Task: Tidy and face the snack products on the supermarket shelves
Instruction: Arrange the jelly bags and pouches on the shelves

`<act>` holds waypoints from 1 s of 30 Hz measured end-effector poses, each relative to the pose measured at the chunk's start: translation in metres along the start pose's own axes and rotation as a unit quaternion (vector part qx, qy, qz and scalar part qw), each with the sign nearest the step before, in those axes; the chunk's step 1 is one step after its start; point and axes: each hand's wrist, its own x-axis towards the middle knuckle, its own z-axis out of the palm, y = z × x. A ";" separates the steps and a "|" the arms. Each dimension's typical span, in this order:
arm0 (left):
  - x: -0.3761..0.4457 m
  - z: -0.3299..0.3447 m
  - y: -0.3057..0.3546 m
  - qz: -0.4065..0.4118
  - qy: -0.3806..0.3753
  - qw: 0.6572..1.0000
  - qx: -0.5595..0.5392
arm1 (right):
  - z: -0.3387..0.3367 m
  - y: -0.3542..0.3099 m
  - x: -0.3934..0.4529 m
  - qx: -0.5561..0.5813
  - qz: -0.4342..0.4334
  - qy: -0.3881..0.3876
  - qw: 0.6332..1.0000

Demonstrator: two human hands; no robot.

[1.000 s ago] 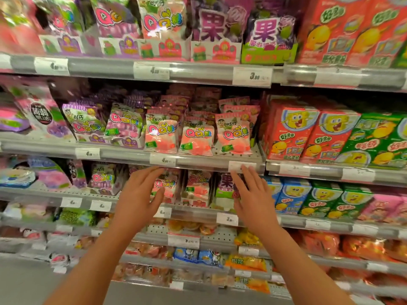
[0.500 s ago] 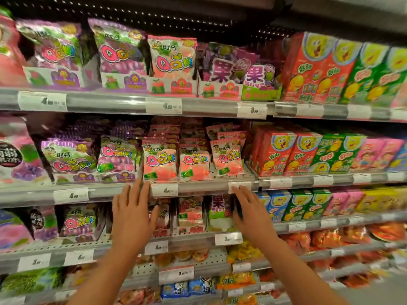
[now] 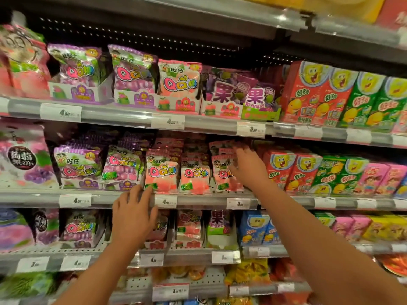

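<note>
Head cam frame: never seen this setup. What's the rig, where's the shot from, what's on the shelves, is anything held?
There is no robot here. A person works with two bare hands, and one wide-angle camera on their head looks forward and down at them, so both forearms rise from the bottom of the picture.

The view faces supermarket shelves. On the middle shelf stand pink peach candy bags in the centre, purple grape bags to their left and red cartoon boxes to their right.

The left hand is at the shelf's front edge, fingertips touching the bottom of a pink bag. The right hand reaches into the rightmost pink row, fingers on the bags. Whether it actually grips one is blurred. Neither hand has lifted anything.
</note>
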 end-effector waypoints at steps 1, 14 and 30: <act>0.000 -0.001 0.001 -0.004 0.000 1.000 0.001 | 0.000 0.000 0.005 -0.015 -0.001 -0.013 1.000; 0.006 -0.019 0.014 -0.017 -0.040 0.999 0.023 | 0.011 0.010 0.016 -0.065 -0.054 -0.077 0.993; 0.107 -0.151 0.028 0.244 0.198 0.949 0.006 | -0.139 -0.025 -0.002 0.117 -0.152 0.343 0.920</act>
